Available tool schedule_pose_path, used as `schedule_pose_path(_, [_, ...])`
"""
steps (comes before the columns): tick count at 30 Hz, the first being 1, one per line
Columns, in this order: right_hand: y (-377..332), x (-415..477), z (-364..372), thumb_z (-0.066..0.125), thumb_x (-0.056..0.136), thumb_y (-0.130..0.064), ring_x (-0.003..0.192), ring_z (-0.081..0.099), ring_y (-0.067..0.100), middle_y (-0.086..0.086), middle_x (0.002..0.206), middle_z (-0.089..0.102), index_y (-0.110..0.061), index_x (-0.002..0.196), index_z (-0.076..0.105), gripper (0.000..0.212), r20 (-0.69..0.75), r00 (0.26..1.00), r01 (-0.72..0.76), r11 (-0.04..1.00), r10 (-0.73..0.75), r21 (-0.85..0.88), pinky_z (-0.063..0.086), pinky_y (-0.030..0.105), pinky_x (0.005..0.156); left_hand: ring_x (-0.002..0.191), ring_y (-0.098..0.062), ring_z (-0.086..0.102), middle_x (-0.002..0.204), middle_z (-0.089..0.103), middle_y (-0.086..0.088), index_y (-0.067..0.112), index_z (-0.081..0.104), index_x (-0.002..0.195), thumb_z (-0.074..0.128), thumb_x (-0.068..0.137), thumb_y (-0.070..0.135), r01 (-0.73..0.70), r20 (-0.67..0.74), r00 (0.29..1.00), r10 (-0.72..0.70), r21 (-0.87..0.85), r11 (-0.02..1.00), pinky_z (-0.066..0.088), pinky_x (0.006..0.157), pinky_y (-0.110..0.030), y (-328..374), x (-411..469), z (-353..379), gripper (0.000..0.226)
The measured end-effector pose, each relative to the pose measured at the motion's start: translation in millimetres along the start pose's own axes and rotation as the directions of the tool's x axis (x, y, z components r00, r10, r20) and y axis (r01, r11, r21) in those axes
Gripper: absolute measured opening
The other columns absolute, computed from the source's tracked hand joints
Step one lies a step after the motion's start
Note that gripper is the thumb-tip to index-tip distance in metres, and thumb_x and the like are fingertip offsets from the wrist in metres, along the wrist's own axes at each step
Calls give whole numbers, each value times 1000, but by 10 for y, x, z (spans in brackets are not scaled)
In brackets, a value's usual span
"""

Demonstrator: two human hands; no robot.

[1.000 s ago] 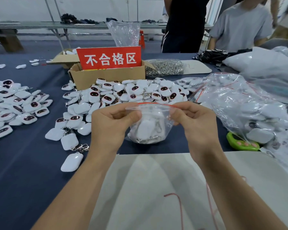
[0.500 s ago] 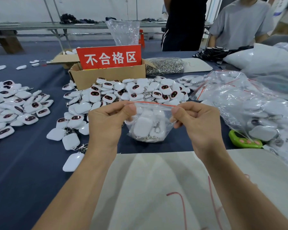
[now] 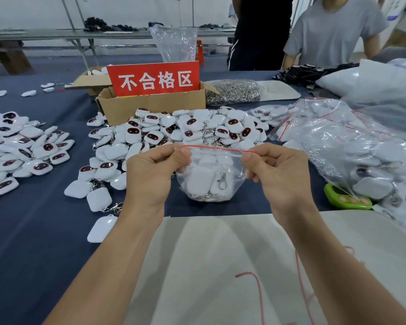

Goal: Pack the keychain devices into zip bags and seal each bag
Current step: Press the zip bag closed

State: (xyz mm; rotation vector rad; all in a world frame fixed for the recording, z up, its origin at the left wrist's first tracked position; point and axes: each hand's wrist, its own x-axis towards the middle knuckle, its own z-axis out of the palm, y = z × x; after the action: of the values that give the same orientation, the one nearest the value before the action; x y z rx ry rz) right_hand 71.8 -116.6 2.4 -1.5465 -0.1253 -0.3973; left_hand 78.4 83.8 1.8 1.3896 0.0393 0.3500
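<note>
Held in the air above the near part of the table, just this side of a big loose heap: one small zip bag, already loaded with several white keychain devices, metal clips bunched at the bottom. Pinched along the top strip at both ends: left hand closed thumb against forefinger on the left corner, right hand gripping the right corner the same way, other fingers curled in. Pulled taut along the red line, mouth seemingly pressed flat; cannot tell whether zipped shut across the full width. Judged stage for this bag: filling done, sealing under way or nearly finished, setting it with the finished ones not yet done. Off to the right, a large clear sack holding apparently filled small bags, hence probably a fair share of the job completed. Plenty left, though: the heap of unpacked devices in front of a cardboard box bearing a red sign, plus a second spread on the left side of the table. Under the forearms, a pale sheet; beside the sack, a green gadget. No supply of empty bags clearly visible.
</note>
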Motion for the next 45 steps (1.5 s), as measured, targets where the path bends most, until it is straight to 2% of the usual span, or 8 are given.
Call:
schedule_pose_path(4, [15, -5, 30, 72, 90, 2, 49, 47, 6, -4, 52, 58, -13, 70, 71, 26, -24, 999, -25, 999, 26, 36, 41, 15, 52, 78, -20, 58, 81, 67, -15, 16, 81, 76, 75, 89, 7, 16, -23, 1000, -16, -9, 1000, 51, 83, -33, -20, -23, 54, 17])
schedule_pose_path(10, [15, -53, 92, 69, 92, 1, 53, 50, 6, -6, 56, 60, -20, 68, 71, 32, -2, 1000, -25, 997, 25, 72, 43, 15, 55, 73, -8, 68, 80, 77, 5, 29, 81, 74, 83, 81, 8, 19, 111, 993, -25, 52, 998, 55, 68, -18, -6, -110, 113, 22])
schedule_pose_path(18, [21, -110, 172, 74, 81, -13, 65, 55, 9, -6, 68, 65, -22, 76, 75, 10, 100, 995, -29, 999, 25, 41, 48, 19, 63, 76, -14, 75, 84, 80, -4, 25, 83, 77, 90, 69, 18, 38, 115, 992, -44, 54, 998, 56, 67, -22, -29, -144, 119, 13])
schedule_pose_path(28, [52, -110, 165, 73, 91, -5, 65, 62, 6, -6, 70, 73, -23, 76, 78, 24, 123, 992, -5, 998, -2, 55, 51, 17, 63, 82, -14, 78, 87, 81, -1, 29, 84, 81, 97, 55, 21, 11, 245, 969, -32, 90, 996, 57, 68, -19, 0, -160, 98, 30])
schedule_pose_path(32, [52, -97, 146, 74, 93, -5, 65, 64, 3, -7, 70, 75, -30, 75, 80, 31, 137, 991, -5, 1000, 1, 29, 50, 15, 63, 83, -16, 78, 88, 81, -3, 27, 85, 81, 89, 57, 25, 67, 238, 968, -82, 71, 995, 59, 70, -23, -1, -144, 99, 24])
schedule_pose_path(35, [50, -106, 154, 76, 89, -12, 69, 65, 7, -4, 74, 76, -29, 78, 80, 21, 146, 989, -15, 999, 8, 45, 53, 18, 65, 80, -18, 78, 87, 80, -7, 21, 84, 80, 91, 63, 20, 114, 213, 969, -127, 70, 991, 61, 71, -26, -18, -138, 107, 18])
schedule_pose_path(42, [85, -132, 210, 77, 84, -13, 67, 65, 6, -1, 71, 74, -24, 76, 78, 14, 189, 982, 11, 1000, -17, 29, 53, 19, 65, 80, -17, 77, 85, 80, -7, 20, 84, 81, 89, 64, 27, 75, 254, 964, -85, 49, 996, 58, 69, -23, -13, -172, 128, 19])
schedule_pose_path(45, [94, -127, 212, 76, 82, -16, 69, 66, 11, 6, 74, 76, -22, 77, 79, 9, 179, 984, 1, 999, -10, 46, 55, 25, 66, 77, -17, 77, 83, 80, -7, 21, 84, 79, 89, 70, 18, 61, 257, 963, -75, 62, 996, 57, 67, -22, -24, -166, 134, 11])
